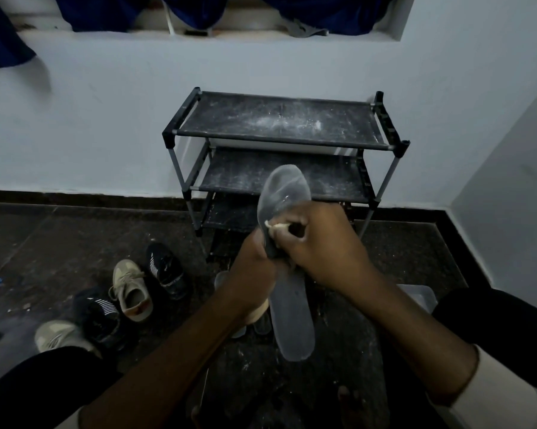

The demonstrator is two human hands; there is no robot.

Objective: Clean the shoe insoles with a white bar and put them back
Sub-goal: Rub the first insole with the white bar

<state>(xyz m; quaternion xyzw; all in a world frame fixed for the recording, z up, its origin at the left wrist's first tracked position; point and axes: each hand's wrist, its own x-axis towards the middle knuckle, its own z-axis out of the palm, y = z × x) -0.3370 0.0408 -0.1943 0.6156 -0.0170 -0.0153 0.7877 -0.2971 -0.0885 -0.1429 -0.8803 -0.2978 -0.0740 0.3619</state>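
Well to the left of the curled fingers, four shoes lie loose on the dark speckled stone floor [59, 243]: a pale grey lace-up sneaker [59, 335] nearest the person, a black knit sneaker with white stripes [101, 314], a beige lace-up sneaker [131, 289] and a second black striped sneaker [166, 270]. The bare left forearm rises on a slant from the lower left. The left hand [255, 261] shows its back to the camera, its fingers wrapped tight round the narrow waist of a long grey translucent insole [292, 320]. The insole is held in the air, nearly upright. One rounded end reaches above the fingers, in front of a black three-shelf shoe rack of tubes and fabric [276, 119] whose shelves are dusted with white powder. The other end hangs below the fingers, towards the person. Just above the left fingers, a small off-white bar [275, 226] touches the insole's face. It is pinched between the thumb and curled fingers of the right hand [320, 243], whose back is turned up to the camera. The right forearm slants in from the lower right, bare down to a cream sleeve [508, 397].
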